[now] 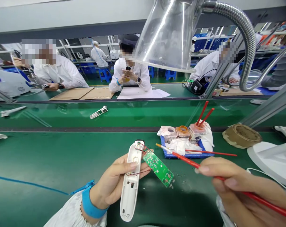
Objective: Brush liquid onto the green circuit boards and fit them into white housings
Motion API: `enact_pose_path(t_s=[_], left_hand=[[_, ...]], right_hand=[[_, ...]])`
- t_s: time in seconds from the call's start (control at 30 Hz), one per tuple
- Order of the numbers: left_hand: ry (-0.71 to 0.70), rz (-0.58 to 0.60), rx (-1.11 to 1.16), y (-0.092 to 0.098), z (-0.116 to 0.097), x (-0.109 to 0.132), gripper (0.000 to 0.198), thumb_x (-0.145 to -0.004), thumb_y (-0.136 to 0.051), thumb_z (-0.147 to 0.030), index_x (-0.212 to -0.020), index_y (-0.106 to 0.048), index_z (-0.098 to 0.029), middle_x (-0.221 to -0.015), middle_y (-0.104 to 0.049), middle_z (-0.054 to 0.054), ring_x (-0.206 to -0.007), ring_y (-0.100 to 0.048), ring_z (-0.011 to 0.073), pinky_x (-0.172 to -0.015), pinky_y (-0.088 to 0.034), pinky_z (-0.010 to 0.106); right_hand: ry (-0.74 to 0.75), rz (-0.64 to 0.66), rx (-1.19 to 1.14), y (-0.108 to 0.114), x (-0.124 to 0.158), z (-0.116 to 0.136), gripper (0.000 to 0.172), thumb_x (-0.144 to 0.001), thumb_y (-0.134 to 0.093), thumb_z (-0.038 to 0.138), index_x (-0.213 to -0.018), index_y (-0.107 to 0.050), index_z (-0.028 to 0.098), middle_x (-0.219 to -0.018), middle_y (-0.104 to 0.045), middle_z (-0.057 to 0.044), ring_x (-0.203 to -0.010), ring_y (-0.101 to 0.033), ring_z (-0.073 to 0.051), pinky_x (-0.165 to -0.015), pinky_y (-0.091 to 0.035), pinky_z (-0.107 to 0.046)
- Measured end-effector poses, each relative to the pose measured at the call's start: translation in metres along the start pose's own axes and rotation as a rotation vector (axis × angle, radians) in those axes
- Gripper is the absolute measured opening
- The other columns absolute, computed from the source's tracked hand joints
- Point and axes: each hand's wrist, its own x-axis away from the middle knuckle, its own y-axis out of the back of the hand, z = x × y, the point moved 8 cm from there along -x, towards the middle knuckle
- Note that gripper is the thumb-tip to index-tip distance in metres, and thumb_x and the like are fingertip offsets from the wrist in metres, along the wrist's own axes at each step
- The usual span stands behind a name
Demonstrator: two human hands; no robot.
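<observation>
Holding the white housing point(130, 183) in your left hand point(112, 186), you have it just on the near left of the blue tray point(163, 148), raised above the green mat point(50, 157). Your fingers wrap its left edge and your thumb presses across its middle. It is a long, slim plastic shell with rounded ends, and its open inner side is turned up at you. There is a round recess near the far end and small cut-outs further down. Its long axis runs almost straight away from you, leaning slightly right, with the far end pointing at the tray's left corner.

A green circuit board point(158, 169) hangs off that far end on thin red wires point(143, 171). The board lies on a diagonal, with one end at the housing's top and the other, with small metal contacts, slanting down toward you, on the tray's near side.

Your right hand point(232, 189), nearer to you than the tray, pinches the red brush point(187, 161) between fingers and thumb. The pale bristle tip points left, just beside the board's upper end at the tray's left corner.
</observation>
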Motion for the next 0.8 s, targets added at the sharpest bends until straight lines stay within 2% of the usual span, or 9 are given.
enact_pose_path(t_s=[0.13,0.2,0.3,0.4,0.5,0.6,0.7,0.8], left_hand=[[0.012,0.021,-0.012,-0.005,0.001,0.001,0.028,-0.065,-0.066,-0.004,-0.092,-0.068,-0.014,-0.072,-0.064,0.004,-0.077,-0.062,0.0159,-0.098,-0.039,0.035],[0.025,-0.005,-0.017,-0.005,0.002,0.001,0.031,-0.065,-0.066,-0.004,-0.095,-0.067,-0.013,-0.075,-0.065,0.005,-0.080,-0.063,0.0168,-0.097,-0.040,0.034],[0.032,-0.049,-0.018,-0.001,0.004,0.002,0.028,-0.068,-0.064,-0.004,-0.095,-0.067,-0.011,-0.074,-0.065,0.006,-0.079,-0.063,0.0169,-0.095,-0.041,0.034],[0.022,-0.066,0.003,0.002,0.003,0.003,0.029,-0.069,-0.062,-0.004,-0.097,-0.067,-0.010,-0.078,-0.066,0.008,-0.078,-0.063,0.0168,-0.092,-0.044,0.035],[-0.006,-0.062,0.026,0.000,-0.001,0.006,0.032,-0.070,-0.061,-0.004,-0.101,-0.066,-0.011,-0.081,-0.067,0.009,-0.078,-0.063,0.0173,-0.090,-0.045,0.036],[-0.032,-0.038,0.037,-0.005,-0.007,0.009,0.028,-0.072,-0.058,-0.005,-0.098,-0.068,-0.010,-0.077,-0.065,0.008,-0.078,-0.062,0.0179,-0.090,-0.045,0.037],[-0.040,0.025,0.048,-0.013,-0.009,0.007,0.029,-0.074,-0.054,-0.005,-0.099,-0.067,-0.010,-0.070,-0.062,0.005,-0.074,-0.060,0.0156,-0.091,-0.044,0.036],[-0.061,0.124,0.035,-0.022,-0.011,0.003,0.041,-0.068,-0.054,-0.003,-0.107,-0.064,-0.008,-0.071,-0.062,0.005,-0.071,-0.058,0.0142,-0.090,-0.044,0.034]], right_hand=[[0.121,0.319,-0.132,-0.028,-0.001,0.017,0.045,-0.073,-0.046,-0.009,-0.105,-0.049,0.022,-0.098,-0.067,-0.007,-0.080,-0.064,-0.022,-0.069,-0.055,-0.040],[0.114,0.396,-0.142,-0.035,-0.001,0.018,0.044,-0.075,-0.045,-0.009,-0.106,-0.048,0.022,-0.099,-0.066,-0.007,-0.079,-0.063,-0.021,-0.069,-0.054,-0.039],[0.045,0.426,-0.192,-0.035,-0.002,0.016,0.034,-0.081,-0.046,-0.003,-0.105,-0.048,0.023,-0.098,-0.066,-0.009,-0.079,-0.062,-0.021,-0.066,-0.053,-0.034],[0.023,0.432,-0.184,-0.031,0.000,0.014,0.030,-0.085,-0.043,0.001,-0.106,-0.049,0.021,-0.101,-0.065,-0.011,-0.077,-0.061,-0.021,-0.064,-0.053,-0.033],[0.065,0.415,-0.089,-0.025,0.000,0.011,0.036,-0.080,-0.044,-0.004,-0.105,-0.052,0.021,-0.098,-0.066,-0.009,-0.078,-0.062,-0.020,-0.067,-0.052,-0.033],[0.016,0.259,-0.011,-0.012,-0.004,0.002,0.038,-0.078,-0.048,-0.004,-0.103,-0.054,0.024,-0.093,-0.067,-0.005,-0.085,-0.062,-0.022,-0.076,-0.050,-0.037],[-0.087,0.081,-0.014,0.001,-0.010,-0.010,0.026,-0.084,-0.049,0.006,-0.100,-0.057,0.025,-0.090,-0.065,-0.003,-0.089,-0.060,-0.023,-0.083,-0.047,-0.039],[-0.196,0.101,-0.013,-0.004,-0.017,-0.024,0.017,-0.091,-0.044,0.017,-0.091,-0.059,0.025,-0.088,-0.063,-0.003,-0.090,-0.057,-0.021,-0.083,-0.045,-0.034]])
